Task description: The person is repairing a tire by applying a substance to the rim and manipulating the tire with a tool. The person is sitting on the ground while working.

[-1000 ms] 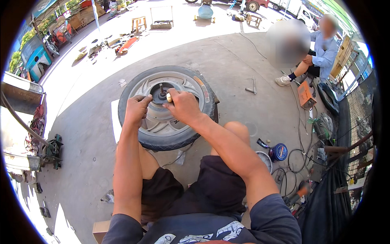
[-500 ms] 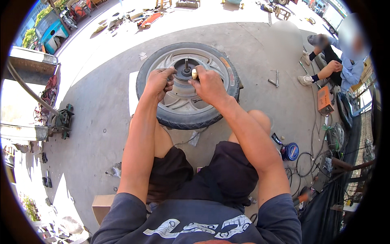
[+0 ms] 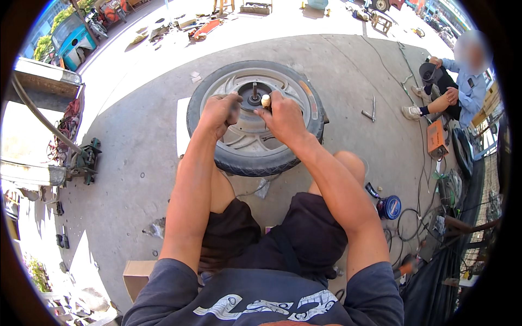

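A motorcycle wheel lies flat on the floor between my knees, with a black tyre (image 3: 260,167) around a grey spoked rim. From the dark hub at its centre a metal axle (image 3: 254,89) stands upright. My right hand (image 3: 286,117), just right of the axle, is closed around a tool with a pale rounded end (image 3: 266,101); the rest of it is hidden by my fingers. Left of the hub, my left hand (image 3: 219,116) is held over the rim with its fingers curled together. Whatever may be between those fingertips is blurred and hidden.
A T-shaped metal wrench (image 3: 372,111) lies right of the wheel. By my right knee stands a blue tub (image 3: 389,207), near loose cables (image 3: 405,225). Farther right, a seated person (image 3: 470,92) is beside an orange box (image 3: 436,139). A green metal stand (image 3: 84,162) is at left.
The view has shifted slightly, so the wheel sits a little lower and farther right. My hands remain over the hub with small finger movements. The seated person's dark round object now shows clearly.
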The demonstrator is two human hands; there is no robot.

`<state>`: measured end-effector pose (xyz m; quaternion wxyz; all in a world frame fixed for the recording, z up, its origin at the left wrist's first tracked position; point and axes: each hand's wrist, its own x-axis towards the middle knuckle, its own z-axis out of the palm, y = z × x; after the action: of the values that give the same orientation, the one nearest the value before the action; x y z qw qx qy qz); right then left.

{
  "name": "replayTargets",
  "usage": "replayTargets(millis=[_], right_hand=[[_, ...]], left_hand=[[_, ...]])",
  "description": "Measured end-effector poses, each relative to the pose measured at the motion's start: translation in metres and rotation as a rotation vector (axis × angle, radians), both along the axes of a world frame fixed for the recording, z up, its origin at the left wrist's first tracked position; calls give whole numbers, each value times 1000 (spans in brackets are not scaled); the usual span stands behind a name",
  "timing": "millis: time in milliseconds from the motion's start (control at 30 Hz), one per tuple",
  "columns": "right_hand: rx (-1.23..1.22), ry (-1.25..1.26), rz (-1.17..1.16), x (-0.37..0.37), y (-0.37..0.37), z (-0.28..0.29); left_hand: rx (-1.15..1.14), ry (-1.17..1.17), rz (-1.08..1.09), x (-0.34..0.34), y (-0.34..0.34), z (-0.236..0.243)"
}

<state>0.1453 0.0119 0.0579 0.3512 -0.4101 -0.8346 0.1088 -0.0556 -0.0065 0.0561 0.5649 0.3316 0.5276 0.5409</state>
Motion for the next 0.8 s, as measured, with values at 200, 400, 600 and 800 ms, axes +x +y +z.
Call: replayTargets(millis=[200,400,600,800], right_hand=[[-23,-8,-18,-1,1,0],[-60,27,97,6,5,-4],[10,54,-29,1,5,-9],[-58,60,-57,1,3,-7]], left_hand=[[-3,-39,11,1,-2,2],[-7,-79,19,4,-3,5],[6,-66,7,5,-4,7],[17,-70,-2,3,-3,4]])
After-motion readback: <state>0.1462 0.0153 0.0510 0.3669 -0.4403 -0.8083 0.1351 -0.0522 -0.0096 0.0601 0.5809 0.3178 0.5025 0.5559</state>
